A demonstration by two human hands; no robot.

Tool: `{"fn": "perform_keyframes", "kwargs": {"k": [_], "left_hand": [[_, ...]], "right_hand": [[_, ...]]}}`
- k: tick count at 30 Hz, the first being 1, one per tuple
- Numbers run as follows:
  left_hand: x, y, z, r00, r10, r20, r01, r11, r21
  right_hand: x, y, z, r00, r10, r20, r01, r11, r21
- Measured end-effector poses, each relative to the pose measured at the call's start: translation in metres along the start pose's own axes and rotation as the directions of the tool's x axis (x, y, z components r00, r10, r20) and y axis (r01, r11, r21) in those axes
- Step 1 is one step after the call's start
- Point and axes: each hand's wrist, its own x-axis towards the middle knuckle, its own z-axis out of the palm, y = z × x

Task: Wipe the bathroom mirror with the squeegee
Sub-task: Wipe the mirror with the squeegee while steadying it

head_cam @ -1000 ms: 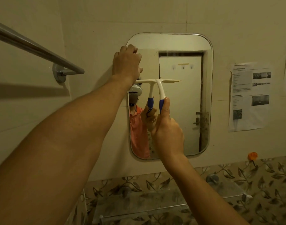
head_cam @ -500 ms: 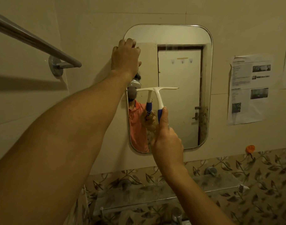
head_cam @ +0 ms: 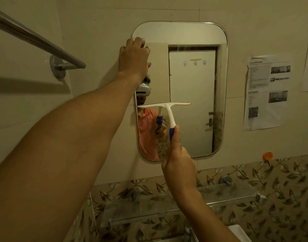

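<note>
A rounded rectangular mirror (head_cam: 193, 37) hangs on the cream tiled wall. My left hand (head_cam: 134, 58) grips its upper left edge, fingers curled over the rim. My right hand (head_cam: 178, 165) is closed around the blue handle of a white T-shaped squeegee (head_cam: 167, 109). The squeegee's blade lies level against the glass about halfway down the left half of the mirror. The mirror reflects a white door, an orange shirt and the squeegee.
A steel towel rail (head_cam: 36, 39) runs along the wall at upper left. Printed paper sheets (head_cam: 266, 91) are stuck to the right of the mirror. A glass shelf (head_cam: 149, 208) on brackets sits below, against leaf-patterned tiles, with an orange hook (head_cam: 267, 155) at right.
The squeegee blade has slid down the glass from the upper part to about mid-height, my right hand moving down with it. My left hand stays on the mirror's top left edge.
</note>
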Motion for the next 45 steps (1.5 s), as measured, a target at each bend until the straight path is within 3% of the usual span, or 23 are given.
{"fn": "perform_keyframes", "kwargs": {"k": [11, 21, 45], "left_hand": [[-0.011, 0.008, 0.004, 0.999, -0.026, -0.02, 0.026, 0.999, -0.04], [-0.052, 0.02, 0.016, 0.991, 0.125, 0.041, -0.125, 0.992, -0.002], [-0.059, 0.027, 0.017, 0.991, 0.096, 0.096, -0.105, 0.991, 0.084]], "right_hand": [[-0.002, -0.001, -0.001, 1.0, 0.003, 0.003, -0.003, 1.0, -0.015], [-0.004, -0.001, -0.003, 1.0, 0.013, 0.012, -0.013, 1.0, 0.006], [-0.051, 0.015, 0.017, 0.995, 0.077, 0.064, -0.072, 0.994, -0.084]]}}
